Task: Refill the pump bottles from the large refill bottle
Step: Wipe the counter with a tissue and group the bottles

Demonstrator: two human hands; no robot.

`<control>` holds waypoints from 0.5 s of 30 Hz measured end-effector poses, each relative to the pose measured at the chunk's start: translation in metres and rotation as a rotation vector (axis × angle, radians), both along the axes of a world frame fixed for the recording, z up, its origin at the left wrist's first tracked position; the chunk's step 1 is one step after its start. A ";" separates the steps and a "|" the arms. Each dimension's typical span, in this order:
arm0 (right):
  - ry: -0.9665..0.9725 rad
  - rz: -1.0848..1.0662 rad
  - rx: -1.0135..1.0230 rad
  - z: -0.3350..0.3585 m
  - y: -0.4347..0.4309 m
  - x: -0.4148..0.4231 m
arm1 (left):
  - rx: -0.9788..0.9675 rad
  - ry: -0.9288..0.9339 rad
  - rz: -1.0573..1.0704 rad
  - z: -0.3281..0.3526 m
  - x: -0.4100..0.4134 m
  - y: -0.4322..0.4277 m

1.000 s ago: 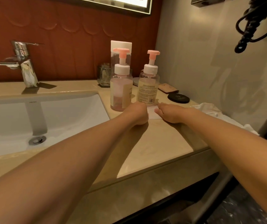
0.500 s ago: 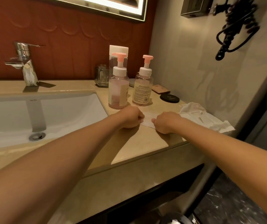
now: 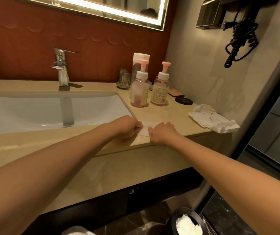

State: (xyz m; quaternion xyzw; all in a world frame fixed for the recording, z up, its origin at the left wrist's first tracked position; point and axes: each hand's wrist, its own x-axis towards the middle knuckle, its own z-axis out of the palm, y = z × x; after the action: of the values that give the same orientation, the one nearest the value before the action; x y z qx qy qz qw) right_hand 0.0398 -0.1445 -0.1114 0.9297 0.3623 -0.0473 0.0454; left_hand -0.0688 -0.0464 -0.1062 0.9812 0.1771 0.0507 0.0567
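Two hands meet at the front edge of the counter (image 3: 169, 116). On the left hand (image 3: 129, 128) the fingers are curled and pinch the left end of a white paper sheet (image 3: 144, 132) lying flat. On the right hand (image 3: 163, 133) the fingers are curled, pressed together, pinching the right end. Farther back, untouched, the pink pump bottle (image 3: 139, 89) and yellow pump bottle (image 3: 160, 89) stand side by side. The large refill bottle (image 3: 141, 56) stands directly behind the pink one.

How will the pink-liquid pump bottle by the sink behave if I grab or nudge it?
The pink pump bottle is tall on a narrow base, so a push near its pump head would probably tip it. Its smooth clear wall may be slippery. It looks like plastic, so likely not fragile.
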 end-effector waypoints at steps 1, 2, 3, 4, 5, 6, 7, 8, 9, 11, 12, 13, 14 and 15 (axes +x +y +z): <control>0.029 -0.019 0.033 0.000 0.001 -0.011 | 0.010 -0.013 0.010 -0.001 -0.012 0.001; 0.044 -0.011 0.060 0.000 0.001 -0.022 | 0.016 -0.019 0.019 -0.002 -0.024 0.002; 0.051 0.005 0.073 0.000 0.002 -0.029 | 0.011 -0.033 0.023 -0.004 -0.031 0.003; 0.048 0.037 0.079 0.001 0.004 -0.043 | 0.009 -0.039 0.043 -0.005 -0.047 0.005; 0.049 0.057 0.080 0.000 0.006 -0.047 | 0.001 -0.046 0.050 -0.006 -0.053 0.006; 0.052 0.093 0.073 0.000 0.010 -0.061 | -0.004 -0.054 0.079 -0.006 -0.070 0.007; 0.058 0.120 0.069 -0.001 0.014 -0.069 | -0.010 -0.067 0.099 -0.006 -0.082 0.007; 0.065 0.146 0.064 -0.002 0.018 -0.077 | -0.020 -0.085 0.121 -0.008 -0.092 0.009; 0.065 0.187 0.066 -0.002 0.023 -0.090 | -0.027 -0.103 0.148 -0.009 -0.108 0.011; 0.063 0.264 0.076 -0.003 0.032 -0.115 | -0.054 -0.137 0.209 -0.011 -0.140 0.015; 0.066 0.294 0.081 -0.004 0.037 -0.126 | -0.054 -0.153 0.237 -0.011 -0.154 0.016; 0.073 0.326 0.083 -0.004 0.044 -0.141 | -0.044 -0.160 0.267 -0.011 -0.171 0.019; 0.083 0.350 0.086 -0.004 0.048 -0.153 | -0.034 -0.156 0.290 -0.011 -0.185 0.020; 0.088 0.376 0.088 -0.005 0.053 -0.166 | -0.022 -0.146 0.313 -0.010 -0.198 0.021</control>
State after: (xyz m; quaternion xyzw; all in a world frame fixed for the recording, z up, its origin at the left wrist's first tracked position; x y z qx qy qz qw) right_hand -0.1258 -0.0915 -0.1162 0.8439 0.5329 -0.0627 -0.0029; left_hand -0.2671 -0.0255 -0.1161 0.9347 0.3237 0.1281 0.0713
